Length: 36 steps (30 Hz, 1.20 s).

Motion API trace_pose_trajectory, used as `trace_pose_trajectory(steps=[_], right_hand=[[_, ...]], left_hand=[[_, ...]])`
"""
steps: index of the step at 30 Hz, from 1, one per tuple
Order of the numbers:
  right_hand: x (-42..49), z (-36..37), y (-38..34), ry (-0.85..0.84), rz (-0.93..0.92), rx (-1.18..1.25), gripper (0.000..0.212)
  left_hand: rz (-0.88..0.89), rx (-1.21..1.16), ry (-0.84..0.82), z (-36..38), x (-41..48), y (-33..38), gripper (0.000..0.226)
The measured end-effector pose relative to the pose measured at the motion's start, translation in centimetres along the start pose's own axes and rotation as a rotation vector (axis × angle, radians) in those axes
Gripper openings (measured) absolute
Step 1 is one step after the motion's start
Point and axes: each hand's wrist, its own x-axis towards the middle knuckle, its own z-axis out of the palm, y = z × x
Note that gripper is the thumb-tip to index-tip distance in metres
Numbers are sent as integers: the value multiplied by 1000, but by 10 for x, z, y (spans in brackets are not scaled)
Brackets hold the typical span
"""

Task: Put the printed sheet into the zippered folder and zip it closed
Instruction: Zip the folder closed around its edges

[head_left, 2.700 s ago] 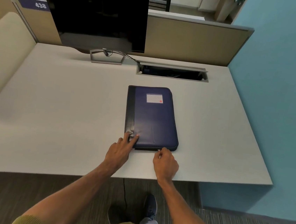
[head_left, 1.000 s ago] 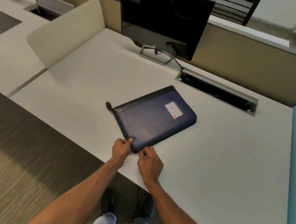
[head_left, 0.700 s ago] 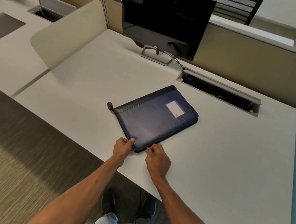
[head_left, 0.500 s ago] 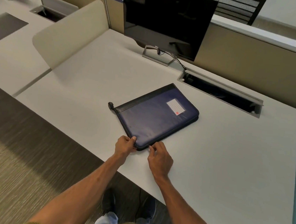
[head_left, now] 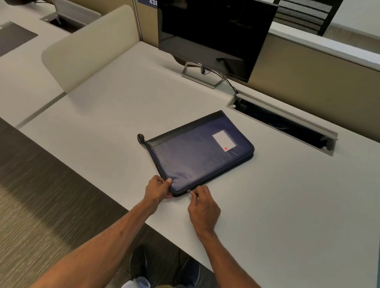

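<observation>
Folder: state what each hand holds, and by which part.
The left hand grips the folder at its near corner; the right hand appears to pinch the zipper pull beside it.

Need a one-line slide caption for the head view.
Left hand grips the near corner of the zippered folder; right hand pinches its zipper pull.

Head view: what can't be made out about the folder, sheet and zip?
Printed sheet: unseen; the closed folder hides any contents.
Zip pull: tiny, by the right hand; pinch unclear.
Label: writing too small.
Folder's near corner: covered by the gripping left hand.
</observation>
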Motion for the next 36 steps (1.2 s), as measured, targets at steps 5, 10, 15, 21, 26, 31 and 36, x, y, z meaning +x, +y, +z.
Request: trace_pose_trajectory(steps=[5,10,15,21,26,31,36], right_hand=[[26,-16,15,54,89,-18,21],[50,-27,25,73,125,-43,23],[82,-49,51,165,300,43,21],[111,-78,93,179,379,21,19],[115,-84,101,121,335,51,18],[116,-92,109,77,279,121,16],[118,-97,113,55,259,145,18]], left_hand=[[3,-34,2,-4,4,-2,40],[6,-64,2,-11,9,-2,40],[0,-31,30,-27,17,-5,38],[-11,56,91,-47,27,-9,38],[20,267,218,-39,24,-1,37],[339,580,373,-7,19,20,59],[629,823,115,47,20,58,62]])
